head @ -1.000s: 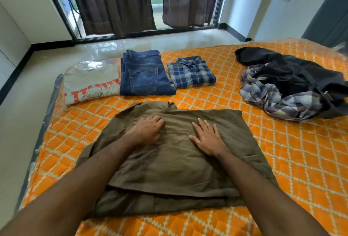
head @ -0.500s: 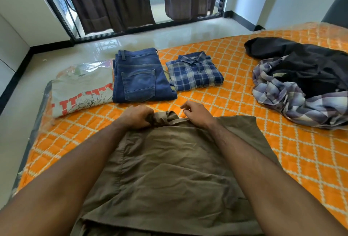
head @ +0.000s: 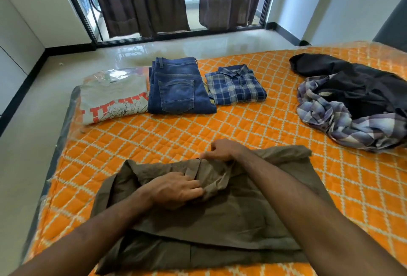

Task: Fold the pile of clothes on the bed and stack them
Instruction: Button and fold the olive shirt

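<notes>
An olive-brown shirt point(head: 231, 216) lies spread on the orange quilted bed point(head: 253, 130) right in front of me. My left hand point(head: 176, 189) grips its bunched collar area and my right hand point(head: 222, 150) pinches the far edge, lifting that end toward me. Three folded items sit in a row at the far side: a grey printed T-shirt point(head: 112, 97), blue jeans point(head: 178, 88) and a blue plaid shirt point(head: 235, 85). An unfolded pile lies at the right, a black garment point(head: 356, 84) over a pale plaid shirt point(head: 343, 121).
The bed's left edge point(head: 66, 134) drops to a glossy tiled floor point(head: 33, 121). Dark curtains point(head: 143, 0) hang over a sliding glass door at the back. Bare orange quilt lies between the olive shirt and the folded row.
Both hands went from pressing flat on the olive shirt to its far collar end, took hold of it and now pull that end back toward me, bunching the cloth.
</notes>
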